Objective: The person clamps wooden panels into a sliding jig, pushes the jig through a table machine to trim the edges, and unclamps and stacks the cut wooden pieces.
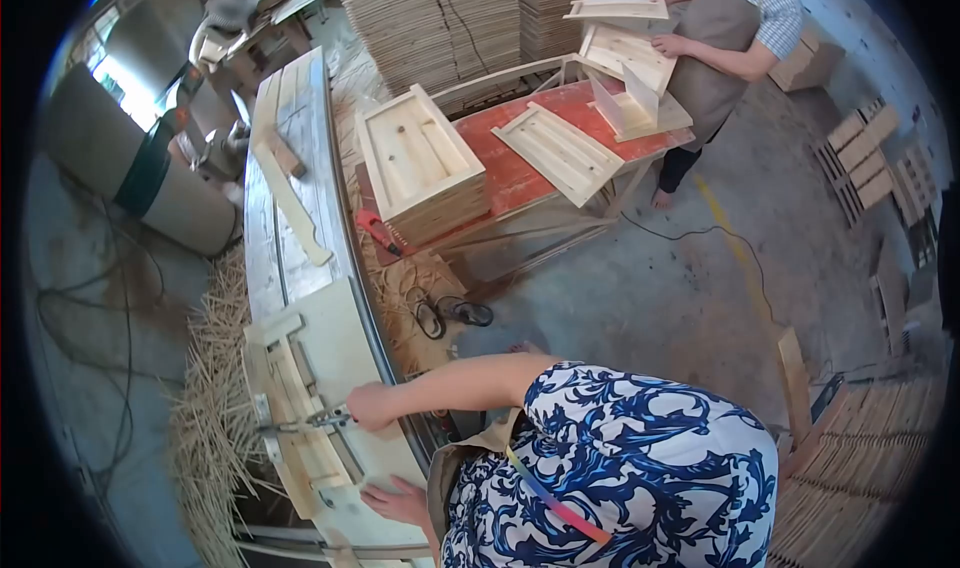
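My right hand point(371, 406) is closed around the handle end of a metal toggle clamp point(318, 420). The clamp reaches across a wooden jig point(292, 463) made of pale strips and blocks. My left hand point(398, 500) lies flat beside the jig, fingers apart, on a pale board point(345, 340) that covers this end of the long bench. Light wooden strips point(290, 368) sit in the jig. Exactly how the clamp presses on them is too small to make out.
Wood offcuts point(205, 408) heap beside the bench point(290, 208), which bears a curved wooden piece point(290, 203). A red-topped table point(510, 183) holds a wooden box point(425, 168) and panels. Behind it, a co-worker point(715, 53) handles wooden panels. Sandals point(465, 311) lie on the floor.
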Available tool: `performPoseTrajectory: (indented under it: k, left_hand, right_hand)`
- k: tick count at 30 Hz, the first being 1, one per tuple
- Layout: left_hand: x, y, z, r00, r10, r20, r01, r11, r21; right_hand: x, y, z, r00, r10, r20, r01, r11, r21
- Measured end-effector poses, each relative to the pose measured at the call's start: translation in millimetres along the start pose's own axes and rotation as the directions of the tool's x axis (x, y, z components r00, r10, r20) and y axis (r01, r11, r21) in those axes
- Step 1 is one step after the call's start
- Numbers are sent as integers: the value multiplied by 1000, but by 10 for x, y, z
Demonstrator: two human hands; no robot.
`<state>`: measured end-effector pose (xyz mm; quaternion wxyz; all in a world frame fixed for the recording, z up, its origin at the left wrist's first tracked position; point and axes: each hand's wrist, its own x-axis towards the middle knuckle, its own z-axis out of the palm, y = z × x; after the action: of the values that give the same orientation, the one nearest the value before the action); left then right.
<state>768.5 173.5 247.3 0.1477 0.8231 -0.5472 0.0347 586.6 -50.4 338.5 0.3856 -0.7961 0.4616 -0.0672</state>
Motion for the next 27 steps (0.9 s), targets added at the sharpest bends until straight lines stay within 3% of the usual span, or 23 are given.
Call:
performPoseTrajectory:
  k: [8, 27]
  left_hand:
    - [-96, -161, -24, 999, -5, -33, 8, 997, 79]
    - [-80, 213, -284, 997, 28, -68, -24, 998, 52]
  right_hand:
    - [-95, -129, -85, 995, -20, 99, 22, 1000, -21]
    - [-159, -70, -261, 998, 0, 62, 1, 1000, -9]
